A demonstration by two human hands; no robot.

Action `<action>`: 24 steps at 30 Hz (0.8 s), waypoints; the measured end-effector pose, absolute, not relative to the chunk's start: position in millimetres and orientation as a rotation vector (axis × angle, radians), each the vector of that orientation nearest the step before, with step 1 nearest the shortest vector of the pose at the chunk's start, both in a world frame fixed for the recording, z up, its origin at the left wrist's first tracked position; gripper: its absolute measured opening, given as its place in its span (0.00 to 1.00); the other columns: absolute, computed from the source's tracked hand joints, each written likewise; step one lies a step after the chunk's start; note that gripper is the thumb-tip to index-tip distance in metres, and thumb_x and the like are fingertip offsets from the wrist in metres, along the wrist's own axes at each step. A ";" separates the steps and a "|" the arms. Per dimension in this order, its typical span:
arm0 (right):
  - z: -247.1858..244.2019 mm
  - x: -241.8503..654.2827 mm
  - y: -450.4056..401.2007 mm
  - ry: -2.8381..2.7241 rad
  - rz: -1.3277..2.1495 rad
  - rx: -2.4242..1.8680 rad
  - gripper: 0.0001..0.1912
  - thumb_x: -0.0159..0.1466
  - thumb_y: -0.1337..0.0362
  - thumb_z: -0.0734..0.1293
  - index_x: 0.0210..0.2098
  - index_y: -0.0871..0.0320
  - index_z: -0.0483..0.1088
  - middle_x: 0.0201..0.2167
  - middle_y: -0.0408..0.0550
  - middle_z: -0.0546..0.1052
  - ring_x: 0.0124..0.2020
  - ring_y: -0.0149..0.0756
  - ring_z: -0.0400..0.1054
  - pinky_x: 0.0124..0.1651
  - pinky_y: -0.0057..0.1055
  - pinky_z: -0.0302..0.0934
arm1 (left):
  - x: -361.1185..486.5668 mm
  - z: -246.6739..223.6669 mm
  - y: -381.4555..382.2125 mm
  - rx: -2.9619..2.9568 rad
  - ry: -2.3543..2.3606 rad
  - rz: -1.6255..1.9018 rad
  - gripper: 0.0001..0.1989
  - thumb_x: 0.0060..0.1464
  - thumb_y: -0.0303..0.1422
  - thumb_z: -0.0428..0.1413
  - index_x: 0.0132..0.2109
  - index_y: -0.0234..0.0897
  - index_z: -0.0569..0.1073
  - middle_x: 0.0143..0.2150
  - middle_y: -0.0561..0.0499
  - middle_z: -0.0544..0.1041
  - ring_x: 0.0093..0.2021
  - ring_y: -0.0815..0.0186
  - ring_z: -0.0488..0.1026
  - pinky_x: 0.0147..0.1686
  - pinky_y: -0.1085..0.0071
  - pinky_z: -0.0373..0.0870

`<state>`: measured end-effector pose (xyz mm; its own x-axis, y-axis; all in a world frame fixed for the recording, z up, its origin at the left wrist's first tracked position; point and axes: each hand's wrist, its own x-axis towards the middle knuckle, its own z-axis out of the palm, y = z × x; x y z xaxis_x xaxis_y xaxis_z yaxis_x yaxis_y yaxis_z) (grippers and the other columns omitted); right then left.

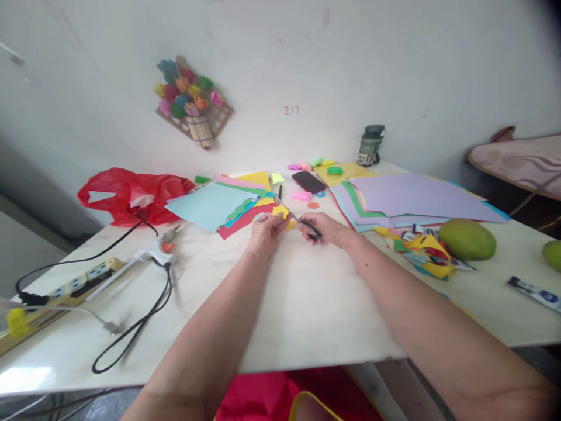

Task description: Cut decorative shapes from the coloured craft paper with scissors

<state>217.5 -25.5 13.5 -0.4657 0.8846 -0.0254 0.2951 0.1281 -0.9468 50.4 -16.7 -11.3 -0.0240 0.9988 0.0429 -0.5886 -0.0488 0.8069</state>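
Near the middle of the table, my left hand [265, 233] pinches a small piece of yellow paper [280, 210]. My right hand [323, 227] is closed on the dark handles of a pair of scissors [287, 209], whose blades point left and away, beside the yellow paper. Whether the blades are cutting into it I cannot tell. Just beyond the hands lie an orange paper cutout [313, 205], a pink block [302, 195], a black phone [308, 182] and a dark pen [280, 192].
Coloured sheets [210, 202] lie on the left, with more sheets [407, 193] on the right. Paper scraps [427, 254] sit against a green fruit [467, 239]. A glue gun [160, 247], power strip [79, 286] and red bag [127, 193] occupy the left; a bottle [370, 145] stands behind.
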 end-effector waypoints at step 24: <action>7.6 224.1 -18.8 -1.917 1.347 -1.097 0.11 0.58 0.57 0.63 0.27 0.60 0.62 0.18 0.40 0.68 0.14 0.22 0.60 0.12 0.19 0.48 | 46.2 -12.2 -13.7 0.859 0.742 1.455 0.13 0.36 0.31 0.63 0.27 0.32 0.65 0.27 0.48 0.75 0.34 0.60 0.76 0.33 0.71 0.72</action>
<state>224.1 -18.8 7.6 -0.5171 0.8557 -0.0182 0.3071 0.1656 -0.9371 46.2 -13.7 -12.2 0.0047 0.9968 0.0796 -0.5212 -0.0655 0.8509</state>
